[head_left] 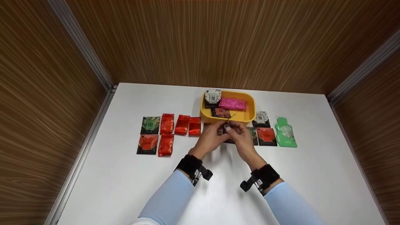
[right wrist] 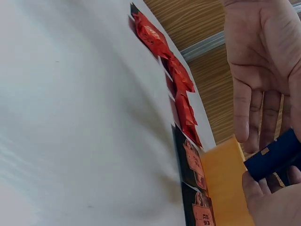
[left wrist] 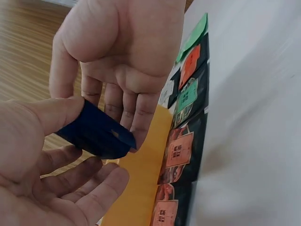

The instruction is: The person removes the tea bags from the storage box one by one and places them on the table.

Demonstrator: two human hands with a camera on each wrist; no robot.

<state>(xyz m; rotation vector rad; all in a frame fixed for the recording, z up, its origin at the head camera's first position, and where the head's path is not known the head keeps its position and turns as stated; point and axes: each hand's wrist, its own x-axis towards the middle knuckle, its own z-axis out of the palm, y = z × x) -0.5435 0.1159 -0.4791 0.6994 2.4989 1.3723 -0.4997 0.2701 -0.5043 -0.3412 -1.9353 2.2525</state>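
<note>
Both hands meet just in front of the yellow container [head_left: 227, 120]. Between them is a small dark blue packet [left wrist: 96, 129], folded or rolled, its print unreadable. My left hand [head_left: 208, 138] pinches it with the thumb along its edge and the fingers beneath. My right hand [head_left: 243, 139] grips its other end, fingers curled about it. A thin dark strip [head_left: 231, 117] sticks up above the fingers in the head view. In the right wrist view the packet [right wrist: 273, 155] is partly hidden by the hands. Flat black sachets with orange labels [left wrist: 178, 151] lie below, partly covered in the head view.
The container holds a pink packet [head_left: 232, 103], a white-and-black sachet [head_left: 213, 97] and an orange-labelled sachet [head_left: 220, 112]. Several red packets [head_left: 182, 124] and a green-labelled sachet [head_left: 150, 125] lie left. On the right are an orange-labelled sachet [head_left: 266, 136] and a green bottle-shaped packet [head_left: 285, 135].
</note>
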